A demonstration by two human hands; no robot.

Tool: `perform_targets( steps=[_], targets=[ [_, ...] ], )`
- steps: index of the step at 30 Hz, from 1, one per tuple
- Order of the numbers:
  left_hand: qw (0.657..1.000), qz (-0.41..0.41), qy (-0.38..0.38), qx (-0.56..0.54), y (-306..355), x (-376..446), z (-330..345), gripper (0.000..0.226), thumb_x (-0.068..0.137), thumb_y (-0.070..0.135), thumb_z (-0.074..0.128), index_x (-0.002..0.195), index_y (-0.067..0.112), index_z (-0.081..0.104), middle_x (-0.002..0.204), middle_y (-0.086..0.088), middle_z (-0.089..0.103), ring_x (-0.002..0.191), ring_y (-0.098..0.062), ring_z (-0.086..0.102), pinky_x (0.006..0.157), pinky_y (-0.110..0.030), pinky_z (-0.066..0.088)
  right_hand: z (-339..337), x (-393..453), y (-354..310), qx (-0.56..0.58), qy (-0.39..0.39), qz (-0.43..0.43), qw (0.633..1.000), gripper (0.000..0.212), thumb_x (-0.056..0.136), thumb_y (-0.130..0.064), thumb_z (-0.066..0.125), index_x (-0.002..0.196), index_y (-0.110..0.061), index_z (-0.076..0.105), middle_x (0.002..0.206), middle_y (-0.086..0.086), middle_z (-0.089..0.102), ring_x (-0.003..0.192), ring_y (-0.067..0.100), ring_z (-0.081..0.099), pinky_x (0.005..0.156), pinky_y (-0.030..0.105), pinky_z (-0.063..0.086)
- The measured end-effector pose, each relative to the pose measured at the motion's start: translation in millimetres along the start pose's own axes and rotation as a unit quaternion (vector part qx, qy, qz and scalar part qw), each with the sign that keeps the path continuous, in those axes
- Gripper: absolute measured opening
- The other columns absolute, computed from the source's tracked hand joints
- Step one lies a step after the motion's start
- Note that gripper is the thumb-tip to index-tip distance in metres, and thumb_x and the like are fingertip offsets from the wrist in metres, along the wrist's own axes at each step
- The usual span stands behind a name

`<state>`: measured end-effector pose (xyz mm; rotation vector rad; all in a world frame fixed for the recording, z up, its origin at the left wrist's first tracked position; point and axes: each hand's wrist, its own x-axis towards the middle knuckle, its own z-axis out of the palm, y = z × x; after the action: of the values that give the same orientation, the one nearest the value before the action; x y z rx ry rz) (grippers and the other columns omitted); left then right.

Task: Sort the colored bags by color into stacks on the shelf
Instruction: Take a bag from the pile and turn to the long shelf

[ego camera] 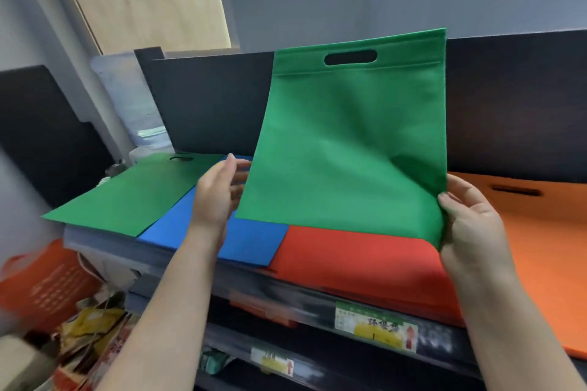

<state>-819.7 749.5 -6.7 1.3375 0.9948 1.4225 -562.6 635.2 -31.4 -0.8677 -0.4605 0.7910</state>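
Note:
A green bag with a cut-out handle stands upright above the shelf, handle end up. My right hand pinches its lower right corner. My left hand is beside the bag's lower left edge with fingers straight, and I cannot tell if it touches the bag. On the shelf lie a green bag at the left, a blue bag next to it, a red bag in the middle and an orange bag at the right.
A dark back panel rises behind the shelf. The shelf's front edge carries price labels. An orange basket and loose packets sit low at the left.

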Motion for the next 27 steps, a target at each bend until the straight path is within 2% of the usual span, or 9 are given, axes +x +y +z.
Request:
perform_targets(
  steps=[3,6,9,14,17,19,21,23,27],
  targets=[
    [0.993,-0.01,-0.082,-0.08,15.9,6.5,-29.9,0.029,0.098,0.027,0.044,0.09,0.012,0.067,0.082,0.0,0.074,0.073,-0.01,0.07,0.062,-0.02,0.055,32.6,-0.8,19.9,-0.005,-0.025,-0.005,1.0,0.029,0.094,0.005,0.044,0.092,-0.018,0.062,0.075,-0.003,0.073,0.067,0.008,0.068,0.062,0.021,0.057],
    [0.996,-0.004,-0.066,-0.053,15.5,24.0,-66.6,0.009,0.09,0.005,0.056,0.091,0.009,0.064,0.078,-0.001,0.074,0.069,-0.011,0.07,0.06,-0.021,0.055,68.6,-3.5,44.8,-0.022,-0.048,-0.01,0.999,0.029,0.095,0.003,0.044,0.093,-0.019,0.062,0.076,-0.004,0.073,0.067,0.007,0.067,0.062,0.02,0.055],
    [0.999,0.01,-0.036,0.024,8.3,52.0,-113.3,0.016,0.086,-0.005,0.058,0.089,0.011,0.061,0.07,0.003,0.073,0.062,-0.008,0.069,0.058,-0.02,0.056,107.4,-7.3,72.3,-0.057,-0.063,-0.022,0.996,0.029,0.094,0.003,0.047,0.092,-0.02,0.063,0.078,-0.004,0.073,0.069,0.007,0.067,0.065,0.02,0.054],
    [0.982,0.043,-0.024,0.184,-1.9,102.4,-208.1,0.017,0.083,0.002,0.067,0.087,0.018,0.062,0.068,0.008,0.072,0.065,-0.008,0.068,0.066,-0.022,0.057,181.6,-22.4,119.6,-0.12,-0.095,-0.044,0.987,0.028,0.09,0.008,0.051,0.091,-0.016,0.064,0.076,-0.005,0.074,0.068,0.005,0.068,0.06,0.018,0.054],
    [0.96,0.063,-0.013,0.273,-5.1,128.6,-258.9,0.013,0.082,0.003,0.07,0.089,0.011,0.061,0.078,-0.004,0.07,0.073,-0.019,0.065,0.071,-0.027,0.054,226.7,-32.7,149.5,-0.179,-0.109,-0.047,0.977,0.027,0.088,0.01,0.053,0.087,-0.016,0.063,0.071,-0.006,0.073,0.064,0.004,0.067,0.056,0.017,0.052],
    [0.948,0.073,-0.016,0.308,-9.6,143.7,-288.6,0.015,0.082,0.004,0.07,0.085,0.015,0.061,0.079,-0.005,0.068,0.073,-0.02,0.064,0.07,-0.028,0.052,252.0,-36.9,168.8,-0.253,-0.105,-0.052,0.96,0.026,0.086,0.007,0.059,0.083,-0.019,0.063,0.072,-0.003,0.071,0.064,0.009,0.065,0.058,0.022,0.05],
    [0.936,0.082,-0.019,0.341,-16.6,157.7,-313.3,0.021,0.082,0.004,0.071,0.079,0.02,0.058,0.074,0.004,0.065,0.068,-0.014,0.061,0.064,-0.021,0.047,272.3,-40.0,186.8,-0.332,-0.099,-0.055,0.936,0.022,0.085,0.001,0.064,0.081,-0.02,0.062,0.075,0.002,0.069,0.064,0.012,0.062,0.056,0.024,0.047],
    [0.924,0.082,-0.022,0.373,-26.8,173.2,-333.0,0.021,0.081,0.005,0.072,0.077,0.02,0.058,0.071,0.006,0.062,0.066,-0.013,0.058,0.062,-0.024,0.044,288.7,-42.0,203.5,-0.409,-0.096,-0.063,0.905,0.015,0.084,-0.004,0.067,0.084,-0.018,0.062,0.074,-0.001,0.066,0.063,0.011,0.06,0.053,0.026,0.048],
    [0.883,0.066,-0.03,0.464,-51.5,204.5,-359.1,0.015,0.08,0.01,0.073,0.084,0.013,0.059,0.076,0.001,0.058,0.074,-0.018,0.054,0.068,-0.025,0.034,314.0,-45.0,232.3,-0.542,-0.103,-0.074,0.83,0.017,0.085,-0.013,0.067,0.102,-0.013,0.062,0.075,-0.004,0.06,0.077,0.019,0.059,0.07,0.032,0.049]
  ],
)
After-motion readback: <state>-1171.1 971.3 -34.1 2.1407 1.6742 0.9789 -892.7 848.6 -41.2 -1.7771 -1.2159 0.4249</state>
